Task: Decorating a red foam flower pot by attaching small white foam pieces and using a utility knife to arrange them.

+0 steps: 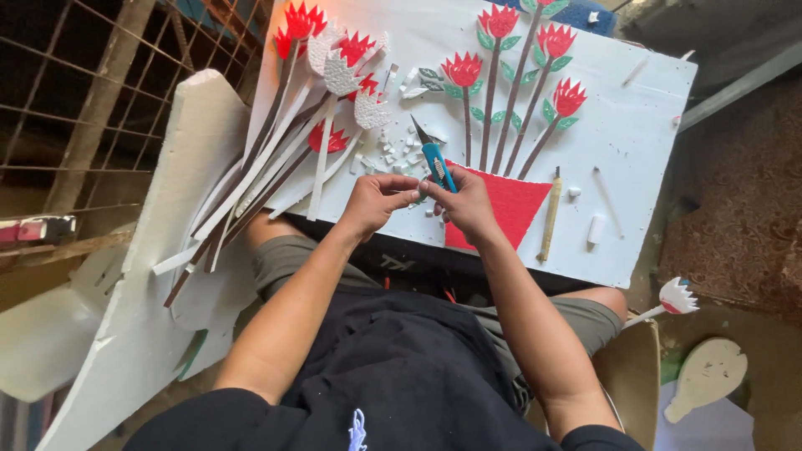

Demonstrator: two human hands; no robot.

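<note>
Over the white board [635, 125], right hand [468, 205] grips blue knife [434, 159]; left hand [376, 200] pinches foam scrap [415, 198].

Matt white foam board [635, 125], blue plastic-handled metal-bladed knife [436, 159]

Five red foam tulips [499, 20] stand glued on the white board [643, 125], one blue craft knife [434, 157], one pencil-like stick [550, 215], two hands [376, 200].
</note>
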